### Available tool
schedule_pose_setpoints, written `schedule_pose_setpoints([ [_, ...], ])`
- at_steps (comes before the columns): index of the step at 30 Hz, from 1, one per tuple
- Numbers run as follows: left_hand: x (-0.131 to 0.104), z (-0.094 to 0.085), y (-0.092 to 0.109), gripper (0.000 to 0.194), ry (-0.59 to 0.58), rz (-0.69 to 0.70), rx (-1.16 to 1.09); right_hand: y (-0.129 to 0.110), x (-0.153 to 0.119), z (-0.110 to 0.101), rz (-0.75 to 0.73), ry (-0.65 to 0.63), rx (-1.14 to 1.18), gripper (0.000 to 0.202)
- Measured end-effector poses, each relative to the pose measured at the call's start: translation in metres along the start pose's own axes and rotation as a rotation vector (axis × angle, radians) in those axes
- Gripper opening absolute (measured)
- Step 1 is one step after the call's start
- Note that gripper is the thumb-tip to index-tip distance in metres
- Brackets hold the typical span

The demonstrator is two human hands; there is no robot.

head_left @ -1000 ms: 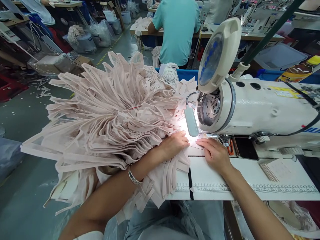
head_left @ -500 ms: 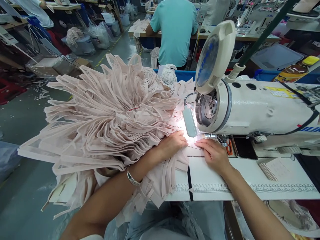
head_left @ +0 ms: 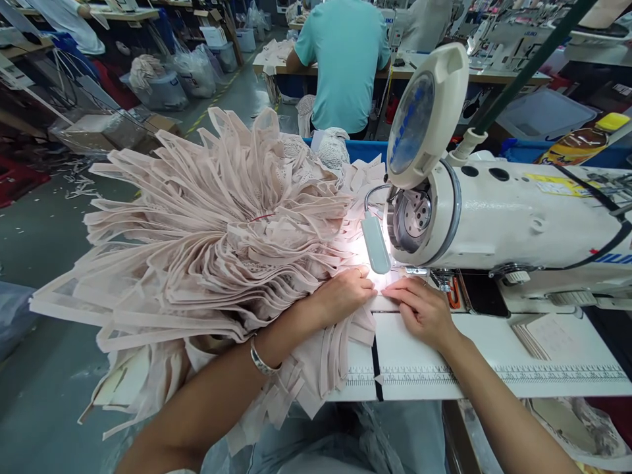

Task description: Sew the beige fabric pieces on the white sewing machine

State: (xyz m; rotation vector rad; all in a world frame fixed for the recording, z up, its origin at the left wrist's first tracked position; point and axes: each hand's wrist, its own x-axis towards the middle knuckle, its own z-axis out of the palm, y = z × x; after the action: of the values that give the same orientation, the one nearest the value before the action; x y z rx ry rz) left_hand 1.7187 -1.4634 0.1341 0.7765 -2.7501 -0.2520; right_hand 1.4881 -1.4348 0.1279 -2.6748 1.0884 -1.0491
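Note:
A big heap of pale pink fabric pieces (head_left: 197,263), with narrow straps and lacy parts, covers the left side of the sewing table. My left hand (head_left: 348,289) lies at its right edge, fingers curled in a pinch on a pale fabric piece (head_left: 374,280) under the bright light. From the other side, my right hand (head_left: 419,306) meets the same piece, its fingers together and fingertips close to the left ones. Both hands are just in front of the sewing machine (head_left: 494,217). Glare and the lamp (head_left: 376,245) hide the needle area and much of the piece.
A green pole (head_left: 533,69) rises behind the machine head. A bottle with a yellow cap (head_left: 575,141) stands behind the machine. Orange-handled snips (head_left: 453,293) lie beside the machine bed. A ruler strip (head_left: 503,374) runs along the table's front edge. A person (head_left: 343,66) sits ahead.
Both hands have shifted slightly nearer to me, and their fingertips are closer together. The view has tilted a little; the heap stays in place.

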Motion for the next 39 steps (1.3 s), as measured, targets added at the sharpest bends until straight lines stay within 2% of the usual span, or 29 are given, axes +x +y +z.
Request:
schedule_pose_setpoints([
  [3, 0.000, 0.001, 0.002, 0.024, -0.001, 0.005, 0.045, 0.000, 0.001, -0.002, -0.028, -0.013, 0.017, 0.037],
  [9, -0.004, -0.002, 0.010, 0.014, 0.104, -0.085, 0.077, 0.002, -0.001, -0.007, -0.030, -0.122, -0.075, 0.038],
  [13, -0.006, -0.006, 0.014, 0.015, 0.061, -0.103, 0.066, 0.004, -0.006, -0.005, -0.001, -0.138, -0.138, 0.041],
  [18, -0.005, -0.003, 0.011, 0.020, 0.094, -0.117, 0.016, 0.006, -0.006, 0.000, -0.037, -0.106, -0.121, 0.046],
  [26, -0.006, 0.000, 0.008, 0.022, 0.112, -0.103, -0.021, 0.008, -0.008, 0.001, 0.001, -0.130, -0.115, 0.046],
  [34, 0.003, -0.003, 0.002, 0.025, 0.115, -0.136, -0.095, 0.010, -0.009, 0.005, 0.030, -0.145, -0.228, 0.048],
  [39, 0.008, -0.004, -0.003, 0.026, 0.149, -0.142, -0.186, 0.012, -0.010, 0.009, 0.102, -0.187, -0.304, 0.049],
])
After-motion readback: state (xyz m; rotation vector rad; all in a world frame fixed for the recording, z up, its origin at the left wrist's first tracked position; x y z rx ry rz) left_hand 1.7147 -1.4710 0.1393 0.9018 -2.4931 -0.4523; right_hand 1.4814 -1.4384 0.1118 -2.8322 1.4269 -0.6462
